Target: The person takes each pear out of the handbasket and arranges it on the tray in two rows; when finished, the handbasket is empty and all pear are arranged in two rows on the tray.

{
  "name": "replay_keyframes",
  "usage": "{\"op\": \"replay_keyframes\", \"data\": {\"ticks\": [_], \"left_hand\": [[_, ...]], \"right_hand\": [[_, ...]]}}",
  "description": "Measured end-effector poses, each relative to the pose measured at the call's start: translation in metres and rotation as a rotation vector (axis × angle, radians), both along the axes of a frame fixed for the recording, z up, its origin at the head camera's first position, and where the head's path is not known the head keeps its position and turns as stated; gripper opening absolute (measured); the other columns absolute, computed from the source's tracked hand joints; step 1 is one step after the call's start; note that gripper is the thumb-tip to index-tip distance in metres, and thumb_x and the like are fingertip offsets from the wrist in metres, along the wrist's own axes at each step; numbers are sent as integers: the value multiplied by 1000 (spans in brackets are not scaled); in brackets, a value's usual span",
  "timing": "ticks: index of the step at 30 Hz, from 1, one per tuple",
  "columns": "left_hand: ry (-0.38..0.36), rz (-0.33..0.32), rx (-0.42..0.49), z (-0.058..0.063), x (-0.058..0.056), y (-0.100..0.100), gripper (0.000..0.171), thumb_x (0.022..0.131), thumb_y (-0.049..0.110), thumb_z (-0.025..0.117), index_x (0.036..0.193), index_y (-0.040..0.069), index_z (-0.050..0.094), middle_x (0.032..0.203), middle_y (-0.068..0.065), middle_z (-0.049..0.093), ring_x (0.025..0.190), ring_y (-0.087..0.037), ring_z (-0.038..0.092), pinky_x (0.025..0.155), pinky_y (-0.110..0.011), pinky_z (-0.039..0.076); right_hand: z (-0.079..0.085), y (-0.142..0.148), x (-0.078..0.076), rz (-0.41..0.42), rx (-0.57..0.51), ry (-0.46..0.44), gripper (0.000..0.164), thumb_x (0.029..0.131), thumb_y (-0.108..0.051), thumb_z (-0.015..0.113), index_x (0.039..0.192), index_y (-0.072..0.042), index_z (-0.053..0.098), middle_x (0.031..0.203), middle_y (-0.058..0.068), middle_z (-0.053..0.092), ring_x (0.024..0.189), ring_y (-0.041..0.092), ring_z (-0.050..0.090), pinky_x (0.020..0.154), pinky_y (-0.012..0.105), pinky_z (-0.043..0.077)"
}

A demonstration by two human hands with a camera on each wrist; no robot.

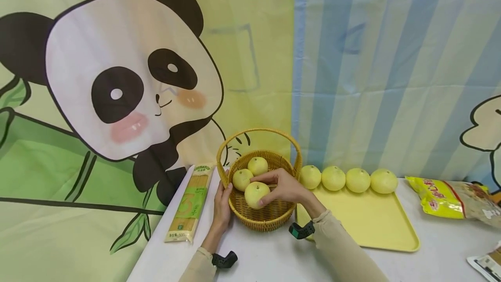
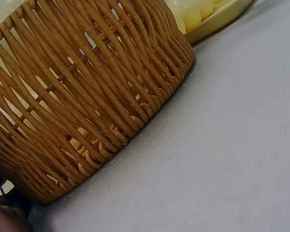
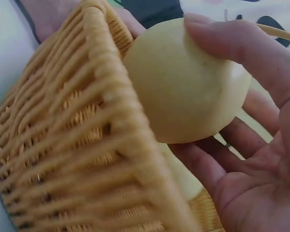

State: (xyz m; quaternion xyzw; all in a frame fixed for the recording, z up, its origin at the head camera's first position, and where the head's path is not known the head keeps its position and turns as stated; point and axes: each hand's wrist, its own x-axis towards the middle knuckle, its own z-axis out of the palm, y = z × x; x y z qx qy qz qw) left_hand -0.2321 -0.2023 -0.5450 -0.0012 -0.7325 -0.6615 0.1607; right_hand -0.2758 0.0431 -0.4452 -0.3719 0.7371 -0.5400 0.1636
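A wicker basket [image 1: 262,225] with a tall hoop handle stands on the table. Inside, toward its back and left, lie two round pale-yellow pears [image 1: 258,166]. My right hand [image 1: 283,186] pinches a third pear [image 1: 256,194] between thumb and fingers, over the front of the basket. In the right wrist view this held pear [image 3: 183,82] appears close beside the woven rim. With my left hand [image 1: 223,206] I hold the basket's left side, fingers against the outside. The left wrist view shows mostly the basket's woven wall [image 2: 87,92], with fingers [image 2: 7,220] at the lower left corner.
Right of the basket is a yellow tray [image 1: 368,225], with several pears [image 1: 358,180] in a row along its back edge. A noodle packet [image 1: 192,203] lies at the left. Farther right are a yellow food bag [image 1: 442,199] and another package [image 1: 487,264]. A printed curtain [image 1: 258,55] hangs behind.
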Motion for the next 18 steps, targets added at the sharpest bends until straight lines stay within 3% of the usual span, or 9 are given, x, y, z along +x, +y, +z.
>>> {"op": "replay_keyframes", "data": {"ticks": [8,18], "left_hand": [[12,15,17,0,0,1,60,114,37,42,169,16,31,174,-3,32,163,-24,23,134,-46,17],[10,3,6,-1,0,1,57,114,38,41,168,23,32,174,-3,31,163,-23,23,134,-46,17]], "right_hand": [[3,28,3,-87,-87,45,60,78,-14,95,135,-14,75,130,8,76,96,12,74,81,29,62],[18,65,27,-170,-118,66,61,81,-15,94,138,-10,72,117,12,79,83,13,75,66,26,59]]}}
